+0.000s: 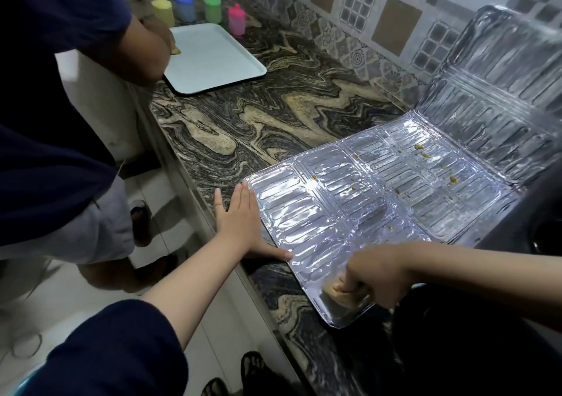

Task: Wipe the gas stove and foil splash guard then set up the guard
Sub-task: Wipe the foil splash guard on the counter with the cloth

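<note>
Left hand (240, 225) is extended forward from the lower left, palm down, fingers straight and together, thumb splayed toward the right. It is laid flat on the marbled countertop (267, 115), with fingertips and thumb touching the near-left edge of the foil splash guard (359, 213); nothing is grasped.

Right hand (377, 274) is brought in from the right, knuckles up, fingers curled tight around a tan cloth (337, 293). The cloth is pressed on the guard's near corner.

Guard is laid mostly flat on the countertop, its far panel bent upward against the tiled wall (380, 15). Yellow-brown spots are seen on the middle and right panels. Its right edge is hidden behind a dark object, too blurred to identify.

At upper left, a white tray (219, 57) is touched by a second person (60, 91), with four coloured bottles (197, 9) behind it.
</note>
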`<state>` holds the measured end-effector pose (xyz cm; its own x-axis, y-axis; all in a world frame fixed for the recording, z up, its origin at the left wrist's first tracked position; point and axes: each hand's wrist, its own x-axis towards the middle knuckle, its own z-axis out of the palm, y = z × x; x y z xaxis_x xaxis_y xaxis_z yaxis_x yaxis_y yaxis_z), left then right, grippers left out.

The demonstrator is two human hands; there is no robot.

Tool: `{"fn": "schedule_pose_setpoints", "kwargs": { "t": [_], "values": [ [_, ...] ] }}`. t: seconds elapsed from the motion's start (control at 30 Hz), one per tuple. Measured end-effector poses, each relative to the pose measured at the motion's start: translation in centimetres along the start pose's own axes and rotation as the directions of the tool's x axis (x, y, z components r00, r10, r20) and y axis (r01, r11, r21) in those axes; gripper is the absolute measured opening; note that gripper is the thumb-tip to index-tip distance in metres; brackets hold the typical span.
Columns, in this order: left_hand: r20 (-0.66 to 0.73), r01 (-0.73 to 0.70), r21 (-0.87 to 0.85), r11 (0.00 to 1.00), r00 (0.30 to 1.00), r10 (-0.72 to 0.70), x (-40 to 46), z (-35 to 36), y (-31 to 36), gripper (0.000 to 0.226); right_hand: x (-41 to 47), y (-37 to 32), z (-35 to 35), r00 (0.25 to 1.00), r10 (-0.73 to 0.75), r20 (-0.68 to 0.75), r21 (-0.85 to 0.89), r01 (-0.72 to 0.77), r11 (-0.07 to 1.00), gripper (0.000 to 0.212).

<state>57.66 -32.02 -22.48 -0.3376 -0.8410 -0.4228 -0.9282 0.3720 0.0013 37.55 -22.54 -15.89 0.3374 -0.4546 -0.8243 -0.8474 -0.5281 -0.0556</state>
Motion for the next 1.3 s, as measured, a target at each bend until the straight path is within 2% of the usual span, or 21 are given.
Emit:
{"fn": "schedule_pose_setpoints", "kwargs": {
  "t": [0.1,0.17,0.3,0.4,0.47,0.53,0.6,0.67,0.7,0.73,0.8,0.87,0.93,1.07,1.13,1.23,1.27,1.3],
  "values": [
    [0.011,0.001,-0.012,1.000,1.000,0.000,0.0,0.1,-0.1,0.167,-1.0,-0.2,0.1,0.995,0.012,0.102,0.115,-0.023,0.993,0.054],
    [0.022,-0.001,-0.030,1.000,1.000,0.001,0.0,0.1,-0.2,0.168,-1.1,-0.1,-0.2,0.995,0.005,0.098,0.155,-0.020,0.988,0.042],
    [0.081,0.026,-0.009,1.000,0.996,-0.025,-0.2,-0.3,-0.5,0.168,-0.5,1.8,-2.5,0.998,0.057,-0.002,0.263,-0.054,0.963,0.021],
    [0.130,0.060,0.083,0.995,0.989,-0.070,-0.8,-1.0,-1.5,0.165,0.1,4.0,-5.0,0.980,0.096,-0.171,0.440,-0.011,0.898,0.013],
    [0.158,0.081,0.130,0.988,0.982,-0.101,-1.2,-1.5,-2.6,0.163,0.9,5.0,-7.0,0.923,0.159,-0.350,0.452,0.018,0.892,0.009],
    [0.180,0.097,0.119,0.988,0.977,-0.117,-1.4,-1.8,-3.8,0.163,2.4,5.3,-8.8,0.821,0.213,-0.530,0.392,0.015,0.920,0.016],
    [0.181,0.088,0.059,0.994,0.979,-0.097,-1.1,-1.7,-4.7,0.163,4.6,5.1,-10.2,0.703,0.232,-0.672,0.303,-0.025,0.953,0.039],
    [0.181,0.032,0.012,0.999,0.983,-0.034,-0.8,-1.3,-5.1,0.160,7.4,4.9,-10.9,0.619,0.217,-0.755,0.212,-0.083,0.974,0.060],
    [0.189,0.007,-0.008,1.000,0.982,-0.006,-0.6,-1.1,-5.1,0.159,8.9,4.8,-11.1,0.614,0.202,-0.763,0.195,-0.080,0.978,0.066],
    [0.198,-0.007,-0.028,1.000,0.980,0.012,-0.6,-0.9,-5.0,0.159,10.3,4.7,-11.1,0.639,0.173,-0.750,0.179,-0.055,0.982,0.073],
    [0.205,-0.011,-0.047,0.999,0.979,0.020,-0.5,-0.4,-4.7,0.161,13.0,4.3,-10.8,0.724,0.080,-0.685,0.102,-0.014,0.995,0.082],
    [0.197,-0.011,-0.052,0.999,0.980,0.021,-0.4,0.0,-4.7,0.163,14.5,4.2,-10.6,0.790,0.011,-0.613,-0.040,-0.045,0.998,0.084],
    [0.181,-0.016,-0.051,0.999,0.983,0.025,-0.2,0.2,-4.9,0.163,15.1,4.4,-10.4,0.811,-0.001,-0.585,-0.076,-0.054,0.996,0.084],
    [0.156,-0.025,-0.065,0.998,0.987,0.035,0.1,0.2,-5.0,0.163,15.0,4.9,-10.7,0.790,-0.019,-0.613,0.059,0.070,0.996,0.076],
    [0.148,-0.030,-0.075,0.997,0.988,0.040,0.2,0.5,-5.0,0.163,14.9,4.7,-11.2,0.756,0.010,-0.655,0.161,0.126,0.979,0.068],
    [0.127,-0.043,-0.105,0.994,0.990,0.056,0.1,0.9,-5.2,0.164,15.7,3.7,-11.7,0.580,0.130,-0.804,0.225,0.094,0.970,0.052],
    [0.124,-0.047,-0.110,0.993,0.990,0.060,0.1,1.0,-5.2,0.164,16.2,3.3,-11.6,0.545,0.170,-0.821,0.221,0.028,0.975,0.051],
    [0.122,-0.049,-0.114,0.992,0.991,0.063,0.1,1.1,-5.3,0.163,16.7,2.8,-11.4,0.541,0.210,-0.814,0.228,-0.035,0.973,0.054]
  ]
}}
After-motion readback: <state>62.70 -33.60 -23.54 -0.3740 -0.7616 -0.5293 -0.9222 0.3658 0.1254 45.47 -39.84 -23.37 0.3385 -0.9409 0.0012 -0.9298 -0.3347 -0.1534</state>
